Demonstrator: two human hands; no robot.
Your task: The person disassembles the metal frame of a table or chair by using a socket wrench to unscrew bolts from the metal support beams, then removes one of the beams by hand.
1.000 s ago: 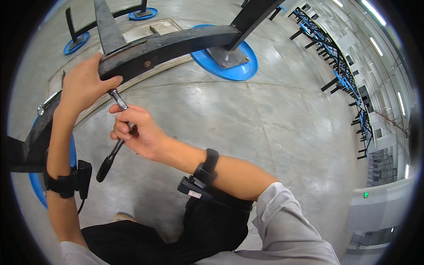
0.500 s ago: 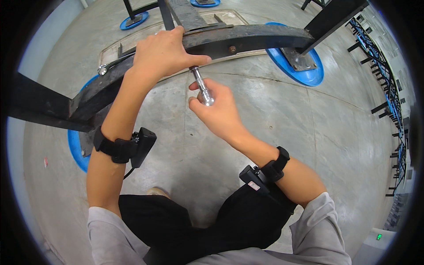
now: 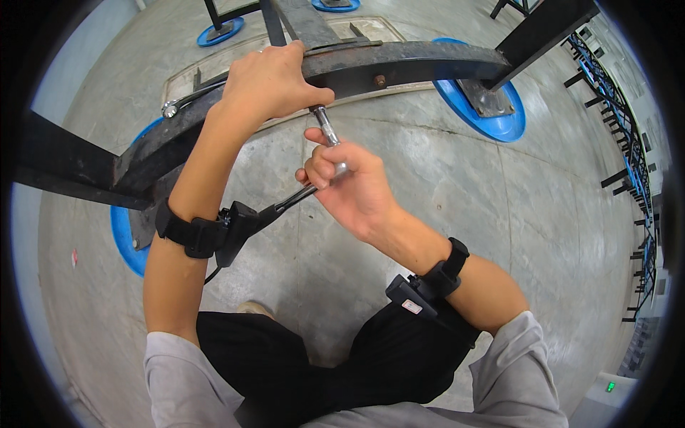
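Observation:
My left hand (image 3: 264, 82) is wrapped over a black steel beam (image 3: 428, 63), its thumb along the near face and its other fingers hidden behind. Under that hand runs a wrench (image 3: 170, 109), its shiny ring end sticking out to the left over the beam. Just below the left thumb, a socket and extension of a ratchet wrench (image 3: 327, 127) meet the beam's near side. My right hand (image 3: 354, 178) is closed around the ratchet's head, some fingers curled over it. The ratchet's handle slants down left, its dark grip passing close to the left wrist strap.
A rusty bolt head (image 3: 379, 80) shows farther right on the beam. Black legs stand on blue round trays (image 3: 510, 125) at both sides. Behind the beam, a framed cover (image 3: 385, 28) is set in the grey concrete floor. A long row of black frames (image 3: 621, 128) lines the far right.
My right hand has turned, curling its fingers over the ratchet head. The ratchet's handle, hidden before, now shows toward the lower left. The left hand stays on the beam.

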